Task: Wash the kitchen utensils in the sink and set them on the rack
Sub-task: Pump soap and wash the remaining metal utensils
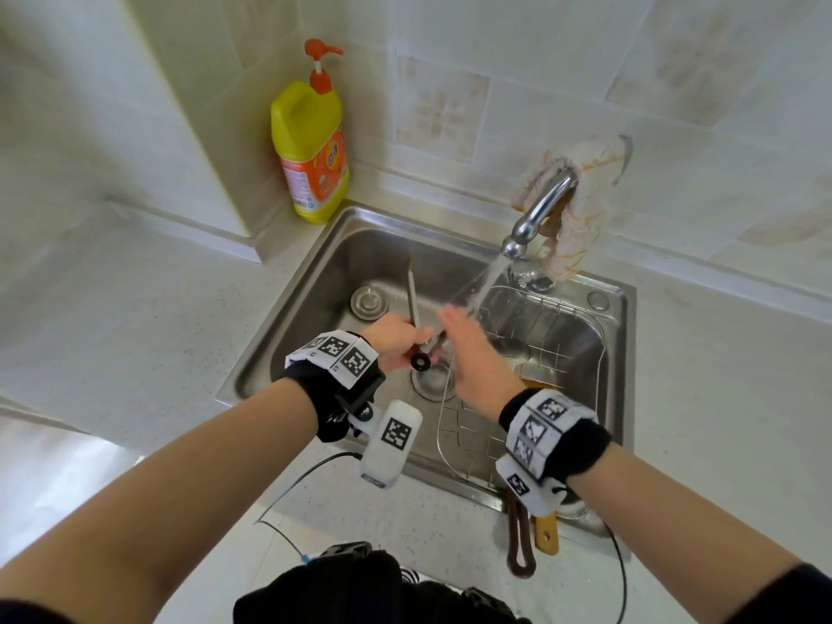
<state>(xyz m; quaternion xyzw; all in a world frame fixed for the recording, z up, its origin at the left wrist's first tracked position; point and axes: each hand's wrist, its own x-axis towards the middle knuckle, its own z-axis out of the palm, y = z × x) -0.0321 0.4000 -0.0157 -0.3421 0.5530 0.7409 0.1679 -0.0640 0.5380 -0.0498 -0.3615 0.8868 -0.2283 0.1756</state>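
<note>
Over the steel sink [288, 308] | your left hand [394, 342] grips a knife [413, 295] by its black handle, blade pointing away | your right hand [472, 358] lies flat beside it, fingers straight, holding nothing, under the faucet [535, 213] stream | wire rack [562, 317] sits at the sink's right.

Right hand [468, 353]: fingertips [445, 313] blurred. Utensil [413, 295]: grip hidden in left hand [396, 342]. Brown handle [517, 544], wooden handle [547, 533]: upper parts hidden under right wristband [544, 439].
</note>
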